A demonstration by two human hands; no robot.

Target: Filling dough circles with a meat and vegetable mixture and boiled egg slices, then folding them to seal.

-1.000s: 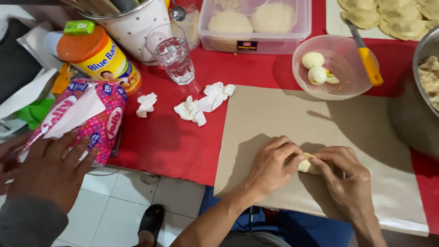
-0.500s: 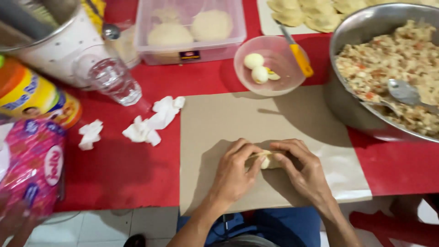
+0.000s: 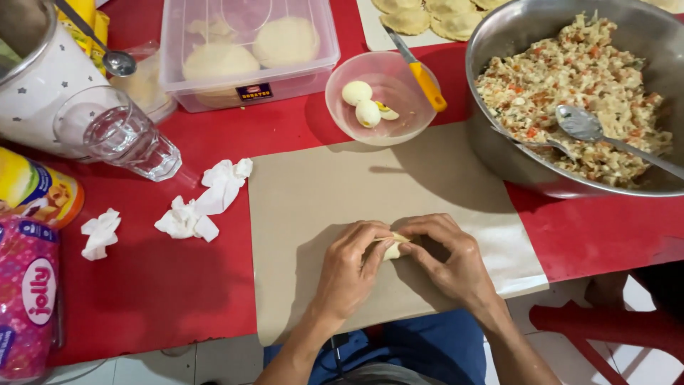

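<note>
A piece of dough (image 3: 392,247) is being pinched between both hands — left hand (image 3: 349,271) and right hand (image 3: 449,257) closed around it — on the brown sheet (image 3: 313,192). Since a moment ago, the metal bowl (image 3: 499,135) beside that sheet is being brought fully into view; the pinching is unchanged.

A red-covered counter (image 3: 142,285) is filling the view, white floor tiles (image 3: 171,363) are showing near, and a red stool (image 3: 613,324) is standing near right.
</note>
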